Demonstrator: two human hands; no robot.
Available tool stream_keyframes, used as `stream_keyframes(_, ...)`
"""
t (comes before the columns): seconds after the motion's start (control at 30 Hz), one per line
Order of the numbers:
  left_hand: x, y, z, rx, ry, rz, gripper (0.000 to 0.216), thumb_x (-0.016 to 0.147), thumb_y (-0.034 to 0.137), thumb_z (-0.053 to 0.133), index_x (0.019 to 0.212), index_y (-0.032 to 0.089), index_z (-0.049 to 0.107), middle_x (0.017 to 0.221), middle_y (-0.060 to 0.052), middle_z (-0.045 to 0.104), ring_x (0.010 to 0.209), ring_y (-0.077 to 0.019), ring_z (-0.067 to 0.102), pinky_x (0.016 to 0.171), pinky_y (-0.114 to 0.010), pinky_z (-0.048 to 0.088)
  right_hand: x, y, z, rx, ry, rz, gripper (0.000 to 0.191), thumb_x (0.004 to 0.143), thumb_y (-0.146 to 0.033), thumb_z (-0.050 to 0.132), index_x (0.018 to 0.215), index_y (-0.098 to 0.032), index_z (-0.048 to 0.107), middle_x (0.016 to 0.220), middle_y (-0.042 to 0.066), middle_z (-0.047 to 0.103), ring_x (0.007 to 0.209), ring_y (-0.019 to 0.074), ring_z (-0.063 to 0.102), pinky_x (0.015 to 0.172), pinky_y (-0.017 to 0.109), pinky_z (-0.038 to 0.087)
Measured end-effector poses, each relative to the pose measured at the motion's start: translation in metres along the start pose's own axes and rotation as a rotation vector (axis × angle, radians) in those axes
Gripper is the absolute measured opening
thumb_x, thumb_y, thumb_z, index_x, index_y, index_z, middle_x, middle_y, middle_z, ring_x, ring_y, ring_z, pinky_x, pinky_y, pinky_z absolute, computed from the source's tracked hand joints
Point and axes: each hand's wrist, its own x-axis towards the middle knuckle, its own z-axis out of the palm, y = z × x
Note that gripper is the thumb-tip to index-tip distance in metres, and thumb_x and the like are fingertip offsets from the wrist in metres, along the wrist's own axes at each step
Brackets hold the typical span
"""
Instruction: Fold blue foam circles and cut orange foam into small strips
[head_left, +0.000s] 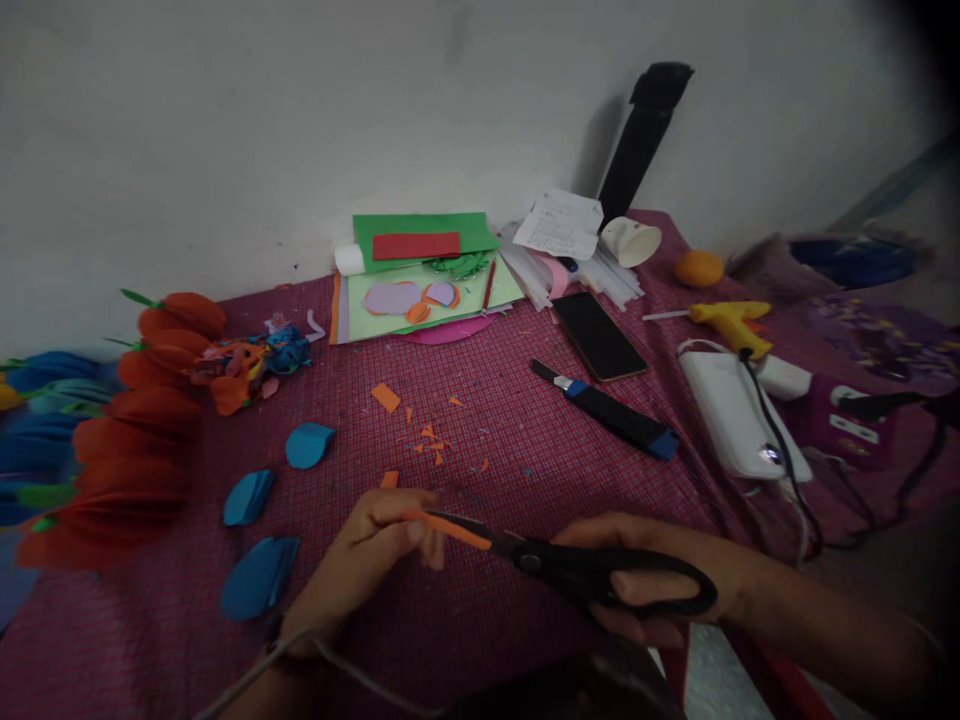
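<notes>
My left hand [382, 540] pinches a narrow strip of orange paper [457, 527] between thumb and fingers. The strip runs along the blades of black-handled scissors [600, 572], which my right hand [667, 555] grips by the handle loops. Blade tips point left, close to my left fingertips. Past my left hand lie small orange paper scraps [431, 440] and an orange rectangle [385, 397]. To its left are blue folded paper pieces, including a round one [308, 445] and a larger one [259, 578].
At left stand red-orange paper pumpkins [135, 450] beside crumpled paper scraps [255, 360]. Colored paper sheets [427, 225] lie by the wall. A utility knife [607, 412], phone [600, 337], white power bank [739, 415], yellow glue gun [731, 322], paper cup [631, 242] and orange fruit [699, 268] are at right.
</notes>
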Motion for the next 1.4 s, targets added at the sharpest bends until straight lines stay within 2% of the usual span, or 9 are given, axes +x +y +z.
stream_keyframes(0.13,0.002,-0.008,0.001,-0.131,-0.035,-0.044,0.029,0.082,0.031,0.054,0.060,0.018,0.068,0.056,-0.002,0.063,0.057,-0.0157,0.055,0.065,-0.030,0.042,0.001,0.003,0.000,-0.043,0.008,-0.016,0.065,0.076,-0.057,0.066,0.119,-0.011,0.053,0.066,-0.003,0.054,0.041,0.0011,0.039,0.035,0.010,0.030)
stream_keyframes(0.2,0.003,-0.010,0.003,-0.202,-0.052,-0.080,0.027,0.080,0.028,0.054,0.058,0.017,0.067,0.054,-0.003,0.062,0.055,-0.0149,0.053,0.060,-0.029,0.040,0.002,0.005,-0.001,-0.026,-0.005,-0.031,0.068,0.074,-0.059,0.067,0.120,-0.012,0.053,0.067,-0.002,0.054,0.043,0.0015,0.041,0.036,0.010,0.030)
stream_keyframes(0.4,0.005,-0.015,0.002,-0.311,-0.090,-0.147,0.025,0.076,0.029,0.054,0.057,0.017,0.065,0.051,-0.002,0.060,0.049,-0.0139,0.052,0.055,-0.028,0.039,0.002,0.003,0.000,0.002,0.003,-0.002,0.066,0.075,-0.059,0.066,0.118,-0.010,0.055,0.066,-0.002,0.054,0.044,0.0021,0.042,0.037,0.011,0.032)
stream_keyframes(0.53,0.003,-0.012,-0.001,-0.181,-0.113,-0.131,0.028,0.081,0.028,0.050,0.058,0.017,0.063,0.056,-0.002,0.059,0.055,-0.0134,0.051,0.058,-0.027,0.040,0.004,0.001,0.000,0.042,-0.014,-0.024,0.059,0.078,-0.055,0.065,0.115,-0.010,0.056,0.067,-0.001,0.055,0.043,0.0017,0.042,0.037,0.010,0.033)
stream_keyframes(0.7,0.003,0.000,-0.001,0.087,0.004,-0.089,0.028,0.086,0.033,0.053,0.065,0.017,0.062,0.060,0.002,0.052,0.057,-0.0113,0.045,0.054,-0.024,0.035,0.006,0.003,0.000,0.041,-0.005,-0.017,0.060,0.078,-0.055,0.065,0.118,-0.010,0.055,0.069,-0.001,0.056,0.044,0.0017,0.044,0.037,0.010,0.031)
stream_keyframes(0.8,0.005,-0.002,0.001,0.062,0.091,-0.066,0.016,0.084,0.033,0.059,0.085,0.019,0.067,0.063,0.003,0.054,0.055,-0.0094,0.044,0.052,-0.022,0.034,0.008,0.004,0.001,0.019,0.032,-0.026,0.064,0.077,-0.058,0.066,0.117,-0.010,0.054,0.069,-0.001,0.055,0.046,0.0024,0.045,0.038,0.011,0.032)
stream_keyframes(0.9,0.007,-0.010,0.003,-0.027,0.173,-0.070,0.021,0.082,0.029,0.063,0.101,0.022,0.068,0.070,0.002,0.060,0.056,-0.0089,0.047,0.052,-0.020,0.036,0.011,0.005,0.003,-0.025,0.053,-0.065,0.063,0.077,-0.059,0.064,0.115,-0.010,0.054,0.069,-0.001,0.055,0.046,0.0024,0.044,0.039,0.011,0.032)
stream_keyframes(1.17,0.011,-0.019,0.015,-0.388,0.197,-0.054,0.014,0.078,0.030,0.065,0.077,0.017,0.071,0.057,0.002,0.056,0.047,-0.0079,0.045,0.045,-0.019,0.036,0.021,0.004,0.011,-0.083,0.077,-0.110,0.063,0.077,-0.061,0.063,0.114,-0.010,0.053,0.070,-0.001,0.054,0.047,0.0025,0.043,0.041,0.012,0.033)
stream_keyframes(1.4,0.011,-0.019,0.020,-0.292,0.176,-0.124,0.017,0.078,0.030,0.065,0.068,0.017,0.071,0.058,0.000,0.063,0.045,-0.0072,0.047,0.045,-0.019,0.037,0.029,0.003,0.017,-0.073,0.113,-0.141,0.063,0.076,-0.060,0.065,0.112,-0.009,0.054,0.068,0.000,0.054,0.047,0.0024,0.041,0.041,0.012,0.032)
